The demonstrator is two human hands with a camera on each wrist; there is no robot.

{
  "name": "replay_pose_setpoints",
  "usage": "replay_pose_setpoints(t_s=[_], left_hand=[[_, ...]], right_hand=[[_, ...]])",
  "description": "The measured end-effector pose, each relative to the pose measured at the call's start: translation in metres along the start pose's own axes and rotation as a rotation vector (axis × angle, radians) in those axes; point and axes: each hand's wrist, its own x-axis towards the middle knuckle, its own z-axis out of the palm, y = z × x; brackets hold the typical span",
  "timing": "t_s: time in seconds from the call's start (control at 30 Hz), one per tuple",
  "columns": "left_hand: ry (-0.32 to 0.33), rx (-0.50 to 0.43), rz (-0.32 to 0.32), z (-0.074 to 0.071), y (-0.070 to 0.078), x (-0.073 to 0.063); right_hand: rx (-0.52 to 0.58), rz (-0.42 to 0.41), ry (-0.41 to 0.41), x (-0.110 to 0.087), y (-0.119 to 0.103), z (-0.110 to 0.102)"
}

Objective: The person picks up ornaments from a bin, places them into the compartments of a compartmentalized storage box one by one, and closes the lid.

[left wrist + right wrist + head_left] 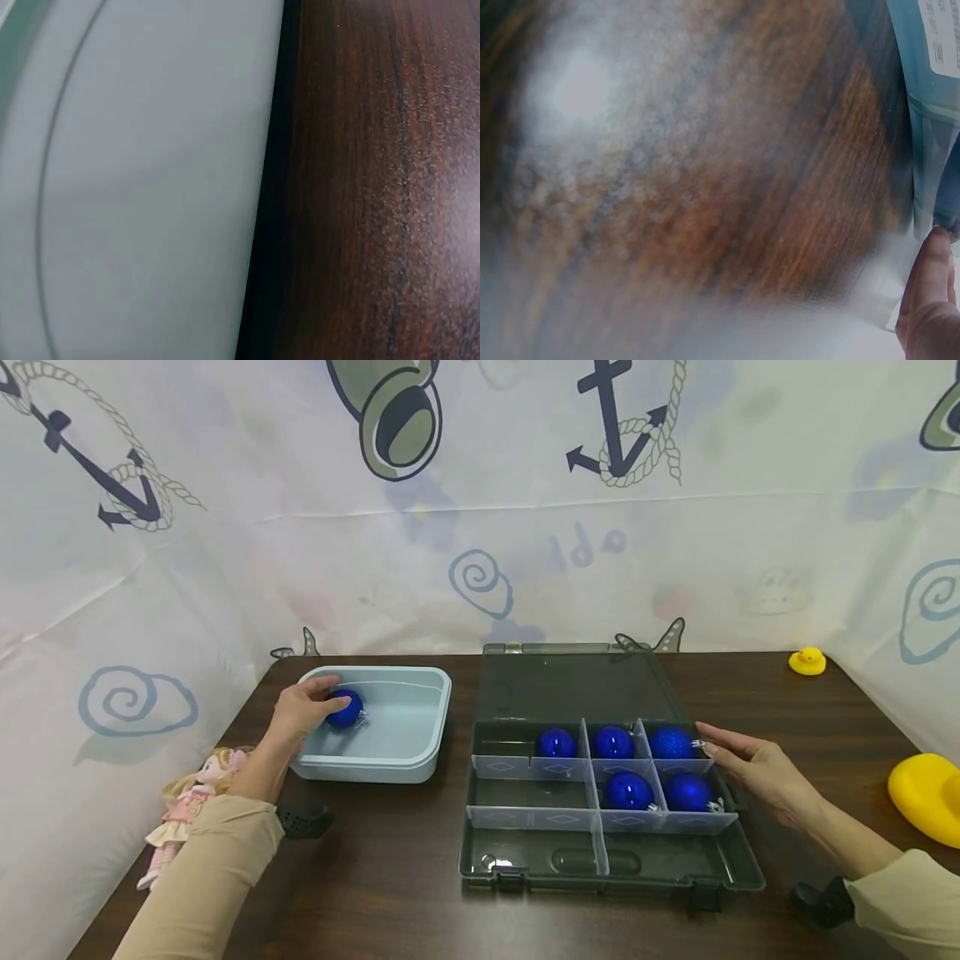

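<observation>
My left hand (302, 710) reaches into the light blue basin (367, 772) and pinches a shiny blue Christmas ball (345, 710) between thumb and fingers, its silver cap pointing down to the right. On the right, a dark see-through divided box (528, 842) lies with its lid raised at the back. Blue balls sit in its back row, such as a glittery blue ball (670, 742), and its middle row, such as a blue ball (627, 791). My right hand (767, 774) touches the box's right rim with fairly straight fingers, beside the glittery ball's silver cap.
A doll (183, 818) in pink lies left of my left forearm. Toward the back right stands a small yellow duck (807, 661), and a larger yellow object (926, 800) is at the right edge. Printed cloth (480, 518) hangs behind the brown table (397, 877).
</observation>
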Motion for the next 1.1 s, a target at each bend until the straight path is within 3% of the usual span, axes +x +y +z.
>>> replay_pose_setpoints(t_s=[0.3, 0.83, 0.97, 1.1], left_hand=[[-0.115, 0.077, -0.043, 0.002, -0.001, 0.009], [-0.179, 0.091, -0.082, 0.006, 0.0, 0.01], [-0.221, 0.044, -0.05, 0.004, 0.003, 0.007], [-0.271, -0.051, 0.043, 0.001, 0.013, 0.001]], right_hand=[[-0.024, -0.005, 0.004, -0.001, 0.002, -0.001], [-0.045, 0.0, 0.014, -0.001, 0.002, -0.001], [-0.039, 0.002, 0.005, 0.0, 0.001, -0.001], [-0.035, -0.006, 0.001, 0.0, 0.0, -0.001]])
